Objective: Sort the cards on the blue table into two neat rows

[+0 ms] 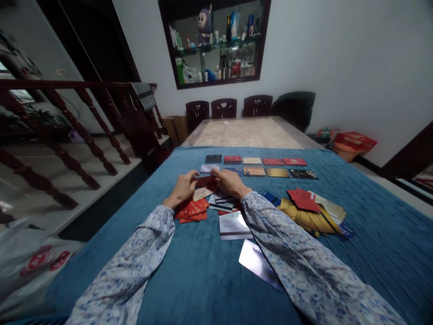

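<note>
Between my left hand [184, 186] and my right hand [230, 181] is a dark reddish card [204, 181], pinched at both ends just above a loose pile. Under my left hand spread several red cards [192, 207]. A beige card [203, 192] and striped white cards [221, 203] lie between the hands. Nearer me are a pale card [235, 225] with a dark stripe and a shiny silvery card [257, 262], partly covered by my right sleeve. Beyond my hands, cards stand in two neat rows, among them a black one [213, 158] and an orange one [254, 171].
A blue cloth [182, 271] covers the near part of the table [237, 131]. To the right lies a heap of gold cards [309, 216] with red and blue ones. Chairs [223, 109] stand at the far end. A plastic bag [37, 262] is at lower left, beside a railing [77, 83].
</note>
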{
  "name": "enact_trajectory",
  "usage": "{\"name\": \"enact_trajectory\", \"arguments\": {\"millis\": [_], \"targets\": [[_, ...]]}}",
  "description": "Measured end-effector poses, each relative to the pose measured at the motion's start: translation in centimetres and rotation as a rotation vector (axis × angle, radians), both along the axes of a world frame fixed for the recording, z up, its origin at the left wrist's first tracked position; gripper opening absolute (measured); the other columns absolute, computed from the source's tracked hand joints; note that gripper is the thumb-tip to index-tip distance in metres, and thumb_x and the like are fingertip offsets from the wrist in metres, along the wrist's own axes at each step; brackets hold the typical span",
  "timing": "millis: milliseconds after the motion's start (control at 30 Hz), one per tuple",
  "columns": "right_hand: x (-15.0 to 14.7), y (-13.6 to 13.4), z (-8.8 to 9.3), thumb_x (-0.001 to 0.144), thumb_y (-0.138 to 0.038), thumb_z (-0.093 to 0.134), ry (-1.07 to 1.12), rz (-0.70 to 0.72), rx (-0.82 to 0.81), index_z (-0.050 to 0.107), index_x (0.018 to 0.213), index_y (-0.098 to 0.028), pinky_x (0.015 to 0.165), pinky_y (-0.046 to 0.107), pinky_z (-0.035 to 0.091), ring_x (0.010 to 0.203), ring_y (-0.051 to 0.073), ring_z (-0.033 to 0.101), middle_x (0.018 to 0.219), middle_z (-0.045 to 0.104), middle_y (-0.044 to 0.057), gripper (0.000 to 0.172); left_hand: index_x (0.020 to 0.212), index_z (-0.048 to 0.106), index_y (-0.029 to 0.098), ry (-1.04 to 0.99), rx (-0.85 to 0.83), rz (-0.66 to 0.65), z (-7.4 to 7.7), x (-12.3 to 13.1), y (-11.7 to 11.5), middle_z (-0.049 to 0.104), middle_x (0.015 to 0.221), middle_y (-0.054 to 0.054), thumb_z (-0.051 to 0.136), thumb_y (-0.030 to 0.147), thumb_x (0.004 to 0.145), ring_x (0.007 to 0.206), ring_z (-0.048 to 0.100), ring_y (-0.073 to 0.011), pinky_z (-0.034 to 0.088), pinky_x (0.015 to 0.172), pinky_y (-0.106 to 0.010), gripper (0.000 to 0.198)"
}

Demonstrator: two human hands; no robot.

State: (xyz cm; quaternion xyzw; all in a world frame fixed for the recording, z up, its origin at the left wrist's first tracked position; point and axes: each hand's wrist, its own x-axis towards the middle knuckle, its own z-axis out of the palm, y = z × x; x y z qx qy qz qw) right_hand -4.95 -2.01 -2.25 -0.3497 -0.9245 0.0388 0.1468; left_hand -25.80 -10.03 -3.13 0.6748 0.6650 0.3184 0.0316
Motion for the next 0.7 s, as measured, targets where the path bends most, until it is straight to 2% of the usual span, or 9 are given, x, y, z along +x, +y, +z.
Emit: {"name": "enact_trajectory", "arguments": {"millis": [167, 400, 700], "targets": [[0.01, -0.08, -0.01, 0.099, -0.034, 0.051, -0.018, 0.019, 0.015, 0.057, 0.137, -0.026, 0.075, 0.029, 0.043, 0.1, 0.026, 0.07, 0.112, 0.075, 0.01, 0.039, 0.104, 0.063, 0.022, 0.043, 0.004, 0.028, -0.48, -0.49, 0.04, 0.076, 0.085, -0.004, 0.056, 0.018, 0.085, 0.078, 0.071, -0.0223, 0.054, 0.079, -0.033, 0.02], [-0.02, -0.41, 0.16, 0.099, -0.039, 0.054, -0.061, 0.028, -0.017, 0.048, 0.147, -0.026, 0.079, 0.031, 0.047, 0.102, 0.027, 0.071, 0.116, 0.075, 0.012, 0.051, 0.112, 0.057, 0.023, 0.049, -0.029, 0.007, -0.98, -0.78, 0.21, 0.071, 0.077, 0.0, 0.052, 0.014, 0.083, 0.067, 0.066, -0.0206, 0.05, 0.075, -0.032, 0.031], [-0.46, -0.52, 0.03, 0.098, -0.04, 0.06, 0.0, 0.065, -0.012, 0.045, 0.147, -0.02, 0.089, 0.035, 0.049, 0.115, 0.029, 0.069, 0.128, 0.073, 0.016, 0.055, 0.108, 0.055, 0.023, -0.001, 0.021, 0.009, -0.77, -0.53, 0.4, 0.065, 0.072, 0.003, 0.051, 0.014, 0.082, 0.064, 0.062, -0.0185, 0.047, 0.07, -0.03, 0.027]]}}
